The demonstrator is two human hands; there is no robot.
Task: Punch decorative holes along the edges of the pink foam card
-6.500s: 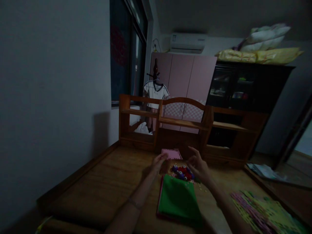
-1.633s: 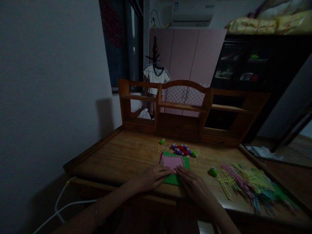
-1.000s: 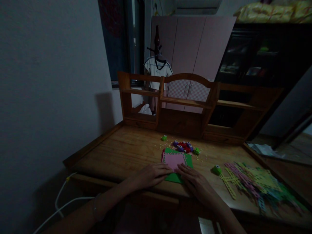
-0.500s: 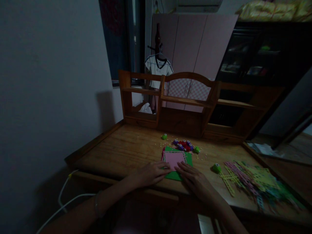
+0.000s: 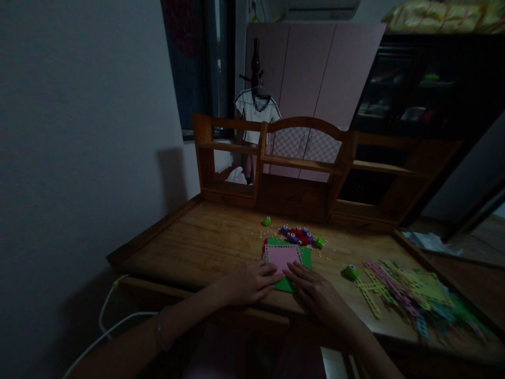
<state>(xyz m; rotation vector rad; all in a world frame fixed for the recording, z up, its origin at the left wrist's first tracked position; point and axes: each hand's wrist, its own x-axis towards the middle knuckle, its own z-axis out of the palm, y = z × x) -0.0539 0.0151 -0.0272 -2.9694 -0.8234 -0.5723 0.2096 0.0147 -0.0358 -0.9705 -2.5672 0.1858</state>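
A pink sheet (image 5: 282,255) lies on a stack of green sheets (image 5: 305,259) near the front edge of the wooden desk (image 5: 205,247). My left hand (image 5: 248,281) rests flat at the pink sheet's near left corner, fingers stretched out. My right hand (image 5: 313,287) lies flat beside it at the near right corner, fingers also extended. Both hands touch the sheets and grip nothing. Behind the stack sits a cluster of small red and purple punches (image 5: 296,235).
Green punches lie apart: one (image 5: 267,221) behind left, one (image 5: 319,242) beside the cluster, one (image 5: 350,271) to the right. A heap of perforated paper strips (image 5: 410,295) covers the desk's right side. A wooden shelf unit (image 5: 300,168) stands at the back. A white cable (image 5: 106,321) hangs left.
Over the last seconds the pink sheet came from behind the punches onto the green stack. In the last second both hands stayed flat on it; the view barely shifted.
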